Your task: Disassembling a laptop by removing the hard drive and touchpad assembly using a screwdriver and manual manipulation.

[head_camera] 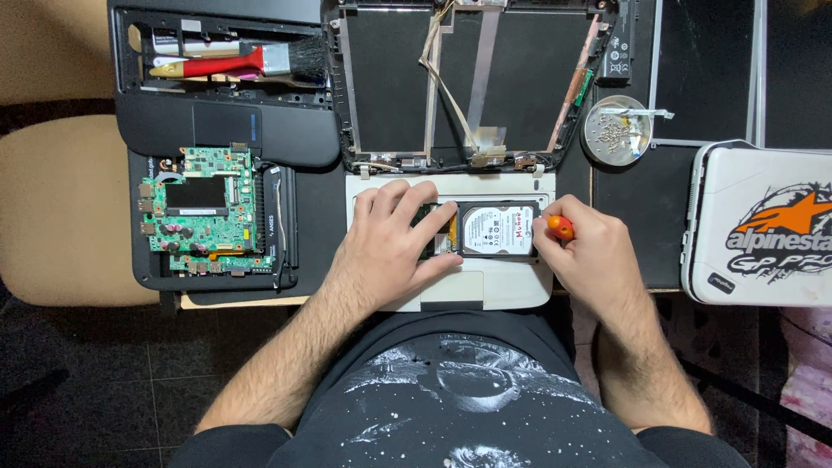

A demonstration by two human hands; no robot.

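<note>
head view: hard drive [497,230] flat, lengthwise left-right

This is a repair desk at home: beside the green circuit board [201,212] lie a paintbrush [238,62] and a screw dish [616,130].

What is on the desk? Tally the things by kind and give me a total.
Hard drive, under the left hand: 1
Orange-handled screwdriver, in the right hand: 1
Green circuit board: 1
Red-handled brush: 1
Round dish of screws: 1
White laptop base: 1
White lid: 1
Total: 7
</note>
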